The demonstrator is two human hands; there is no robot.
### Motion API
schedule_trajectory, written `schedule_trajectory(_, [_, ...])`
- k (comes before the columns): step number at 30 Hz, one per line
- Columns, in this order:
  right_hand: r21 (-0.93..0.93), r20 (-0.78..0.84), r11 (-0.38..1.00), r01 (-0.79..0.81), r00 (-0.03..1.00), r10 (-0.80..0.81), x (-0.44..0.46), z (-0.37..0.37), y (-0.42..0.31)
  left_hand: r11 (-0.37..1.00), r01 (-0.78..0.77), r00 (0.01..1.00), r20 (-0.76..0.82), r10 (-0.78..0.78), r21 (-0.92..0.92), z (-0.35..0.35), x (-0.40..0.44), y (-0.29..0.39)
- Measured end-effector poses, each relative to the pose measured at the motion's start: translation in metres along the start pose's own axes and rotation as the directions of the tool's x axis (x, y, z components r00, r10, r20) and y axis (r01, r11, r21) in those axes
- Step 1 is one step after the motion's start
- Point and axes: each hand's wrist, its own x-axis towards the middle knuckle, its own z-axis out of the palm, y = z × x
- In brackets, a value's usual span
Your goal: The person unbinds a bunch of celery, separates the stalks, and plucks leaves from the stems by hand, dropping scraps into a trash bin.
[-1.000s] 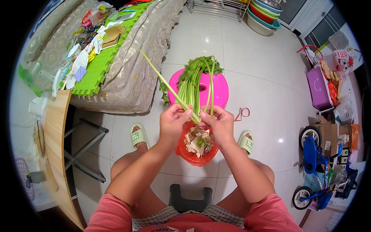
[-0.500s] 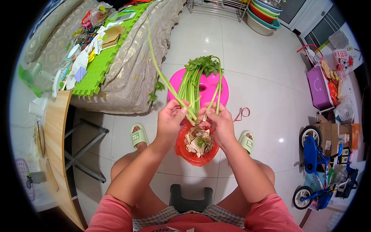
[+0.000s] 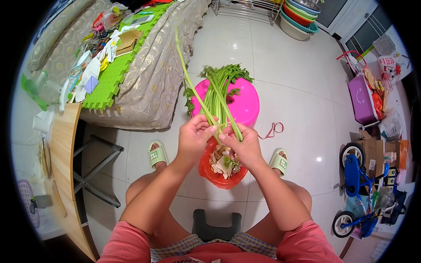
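My left hand (image 3: 195, 136) is closed around the lower end of a long, pale celery stalk (image 3: 189, 83) that slants up and left. In my right hand (image 3: 244, 145) is another celery stalk (image 3: 224, 107), its leafy top leaning left over the pile. The two hands nearly meet at the stalk ends. Beyond them a bunch of celery (image 3: 212, 98) lies on a bright pink stool (image 3: 249, 103), leaves pointing away from me. Just below my hands, a red plastic bag (image 3: 209, 176) holds pale scraps and bits of green leaf (image 3: 226, 163).
A thin red tie (image 3: 272, 129) lies on the tiled floor right of the stool. At left stand a cloth-covered bed (image 3: 144, 87) and a wooden folding table (image 3: 66, 162). A blue balance bike (image 3: 355, 184) and a purple bin (image 3: 363, 98) are at right.
The stalk in my right hand has swung from upright over to the left. My left hand's stalk has shifted slightly right, its tip lower.
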Motion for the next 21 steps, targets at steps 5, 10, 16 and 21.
schedule_trajectory(5, [-0.098,-0.01,0.995,-0.013,1.0,0.012,0.0007,0.0009,0.0025,0.999,-0.034,0.999,-0.018,0.034,-0.01,0.0011,0.0009,-0.0016])
schedule_trajectory(10, [-0.003,0.019,1.0,-0.004,1.0,0.004,0.0014,0.0,0.0045,0.998,0.055,0.998,-0.029,-0.056,-0.04,-0.0016,0.0024,-0.0014])
schedule_trajectory(16, [0.092,0.04,0.995,-0.043,0.998,0.04,0.0025,-0.0015,0.0087,0.981,0.181,0.983,-0.004,-0.181,-0.075,-0.0055,0.0051,-0.0002])
schedule_trajectory(21, [0.197,0.015,0.978,-0.072,0.997,0.071,-0.0008,0.0009,0.0057,0.991,0.111,0.992,-0.056,-0.115,-0.075,-0.0016,0.0035,-0.0021])
